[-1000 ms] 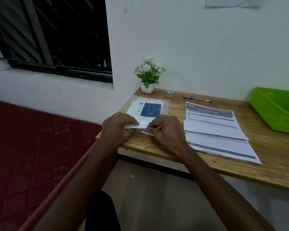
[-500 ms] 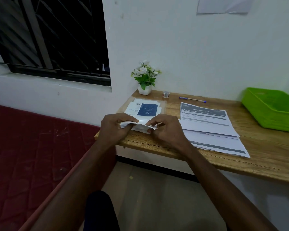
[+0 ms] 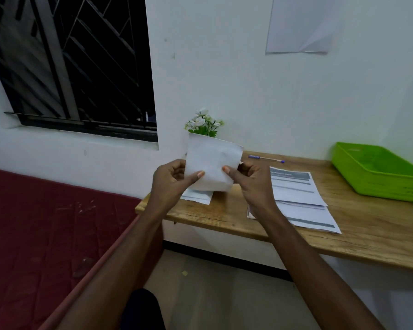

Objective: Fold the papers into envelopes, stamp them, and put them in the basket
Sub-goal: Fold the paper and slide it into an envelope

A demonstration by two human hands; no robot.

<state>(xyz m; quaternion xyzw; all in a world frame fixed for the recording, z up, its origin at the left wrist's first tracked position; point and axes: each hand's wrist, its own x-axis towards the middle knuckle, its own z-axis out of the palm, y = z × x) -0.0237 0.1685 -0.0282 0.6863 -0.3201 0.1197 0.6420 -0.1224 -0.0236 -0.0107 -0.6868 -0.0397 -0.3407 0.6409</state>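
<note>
Folded white paper [image 3: 211, 166]: held upright above the desk's [image 3: 224, 217] left end, clear of its surface. Left hand [image 3: 171, 181]: pinches the paper's left edge, thumb in front. Right hand [image 3: 250, 182]: pinches its right edge likewise. Printed sheets [image 3: 298, 196]: stacked at mid-desk near the front edge. Green basket [image 3: 377, 172]: right end. Pen [image 3: 266, 159]: back edge. Potted flowers [image 3: 204, 123]: back left corner, partly hidden behind the paper

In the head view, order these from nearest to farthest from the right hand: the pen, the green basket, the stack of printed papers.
From the right hand:
1. Printed papers, on the desk just right of it, nearly under the wrist.
2. Pen, behind, near the wall.
3. Green basket, at the desk's far right.
</note>
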